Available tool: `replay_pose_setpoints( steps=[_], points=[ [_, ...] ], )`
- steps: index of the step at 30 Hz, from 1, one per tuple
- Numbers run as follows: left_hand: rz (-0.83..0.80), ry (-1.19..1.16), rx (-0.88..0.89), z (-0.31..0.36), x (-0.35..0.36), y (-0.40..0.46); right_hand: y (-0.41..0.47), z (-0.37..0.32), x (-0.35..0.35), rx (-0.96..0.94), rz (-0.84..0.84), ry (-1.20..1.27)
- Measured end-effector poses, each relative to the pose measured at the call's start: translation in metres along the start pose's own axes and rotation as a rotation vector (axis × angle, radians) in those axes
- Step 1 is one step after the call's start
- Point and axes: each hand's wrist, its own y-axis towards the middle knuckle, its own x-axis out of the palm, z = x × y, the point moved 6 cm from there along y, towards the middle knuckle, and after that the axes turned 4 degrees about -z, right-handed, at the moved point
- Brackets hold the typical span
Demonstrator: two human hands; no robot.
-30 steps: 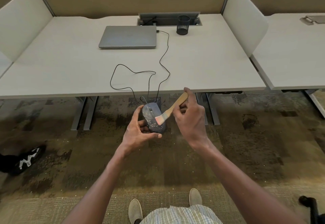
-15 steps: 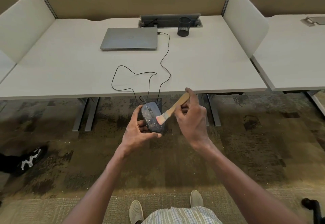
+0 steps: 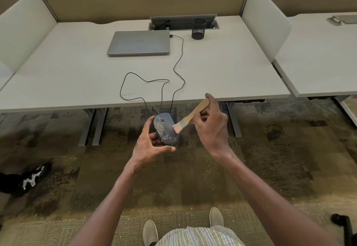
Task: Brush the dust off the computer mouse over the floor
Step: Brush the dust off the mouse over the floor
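Cradling the dusty grey corded computer mouse (image 3: 166,130) in your left hand (image 3: 152,147), you hold it over the patterned carpet floor (image 3: 270,159), just off the white desk's (image 3: 222,68) front edge. Your right hand (image 3: 211,128) pinches the wooden-handled brush (image 3: 190,117), its bristles now swept to the mouse's right side, seemingly barely touching. White dust remains; keep brushing.
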Motion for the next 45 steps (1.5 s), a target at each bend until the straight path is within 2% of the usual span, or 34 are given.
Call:
replay_pose_setpoints(
  steps=[4,11,19,28,37,45],
  points=[
    [0.016,-0.012,-0.008,0.001,-0.002,-0.002,-0.001,0.005,-0.004,0.016,0.007,-0.043],
    [0.042,-0.013,-0.015,0.003,0.000,-0.001,-0.006,-0.016,0.003,-0.019,-0.013,0.052],
    [0.068,-0.033,-0.031,0.003,-0.004,-0.003,-0.020,-0.010,0.012,-0.025,-0.049,0.039],
    [0.092,-0.032,-0.034,0.004,-0.007,-0.006,-0.017,-0.008,-0.002,-0.028,0.027,0.050],
    [0.108,-0.028,-0.039,0.006,-0.011,-0.007,-0.029,-0.001,0.010,-0.060,-0.036,0.093],
    [0.103,-0.032,-0.038,0.008,-0.013,-0.006,-0.022,0.009,-0.002,-0.049,0.038,0.152]
  ],
)
